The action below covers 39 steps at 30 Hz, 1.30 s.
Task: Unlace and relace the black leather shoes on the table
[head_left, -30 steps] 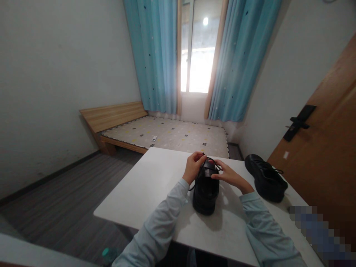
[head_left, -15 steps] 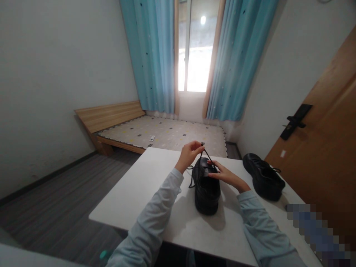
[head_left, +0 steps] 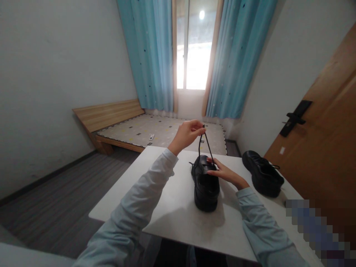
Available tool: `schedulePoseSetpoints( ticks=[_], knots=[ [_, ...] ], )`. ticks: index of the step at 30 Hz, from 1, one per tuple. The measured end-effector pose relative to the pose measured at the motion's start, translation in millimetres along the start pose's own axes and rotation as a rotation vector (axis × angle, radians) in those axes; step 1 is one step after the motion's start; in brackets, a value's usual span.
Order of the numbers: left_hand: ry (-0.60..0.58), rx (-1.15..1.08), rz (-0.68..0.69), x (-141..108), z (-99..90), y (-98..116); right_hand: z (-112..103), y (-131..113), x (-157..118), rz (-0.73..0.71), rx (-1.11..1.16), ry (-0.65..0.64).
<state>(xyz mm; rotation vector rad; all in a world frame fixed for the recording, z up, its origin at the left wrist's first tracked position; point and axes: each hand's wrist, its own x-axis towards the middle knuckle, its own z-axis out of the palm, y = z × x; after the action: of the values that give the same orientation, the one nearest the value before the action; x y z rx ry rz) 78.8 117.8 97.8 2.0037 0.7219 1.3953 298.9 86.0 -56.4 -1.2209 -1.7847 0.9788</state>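
A black shoe (head_left: 206,196) stands on the white table (head_left: 125,193), its heel towards me and its opening facing up. My left hand (head_left: 188,134) is raised above the toe end, pinching a black shoelace (head_left: 208,144). The lace rises from the shoe in two taut strands that meet at my fingers. My right hand (head_left: 224,172) grips the shoe's upper from the right, with fingers at the tongue and lacing area. A short loose bit of lace sticks out at the shoe's left side.
A second black shoe (head_left: 263,174), laced, rests at the table's right side. Beyond the table is a bed (head_left: 130,131) with a small white object (head_left: 151,137) on it. A wooden door (head_left: 319,148) stands to the right. Something pixelated covers the lower right corner.
My left hand has moved up, drawing the lace higher and tighter above the shoe. The loose lace at the left side has shortened. My right hand stays on the shoe.
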Motion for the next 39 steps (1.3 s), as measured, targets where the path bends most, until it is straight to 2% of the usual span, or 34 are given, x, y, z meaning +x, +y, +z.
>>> schedulePoseSetpoints(
  ticks=[4,8,12,17,21,25,30,34,39],
  knots=[
    [0.087,-0.062,0.028,14,-13.9,24,0,-6,-1,0.011,0.008,0.011],
    [0.237,0.022,0.1,33,-36.1,43,-2,-8,-3,0.029,-0.005,0.02],
    [0.213,0.075,0.137,41,-48.3,57,-3,-5,-5,0.025,-0.028,0.002],
    [0.141,0.148,0.127,36,-44.2,86,-2,0,-6,0.035,-0.039,0.01],
    [0.189,0.176,0.189,35,-38.2,109,-1,4,-6,0.018,-0.061,0.027],
    [0.154,0.22,0.206,36,-31.7,122,1,5,-5,0.03,-0.13,0.018],
    [0.174,0.259,0.19,42,-29.5,118,2,2,-6,0.027,-0.145,0.009],
    [0.212,0.291,0.151,48,-34.8,98,2,-2,-8,0.037,-0.131,0.002],
    [0.267,0.209,0.051,51,-36.8,68,2,-6,-11,0.011,-0.114,0.013]
  ],
)
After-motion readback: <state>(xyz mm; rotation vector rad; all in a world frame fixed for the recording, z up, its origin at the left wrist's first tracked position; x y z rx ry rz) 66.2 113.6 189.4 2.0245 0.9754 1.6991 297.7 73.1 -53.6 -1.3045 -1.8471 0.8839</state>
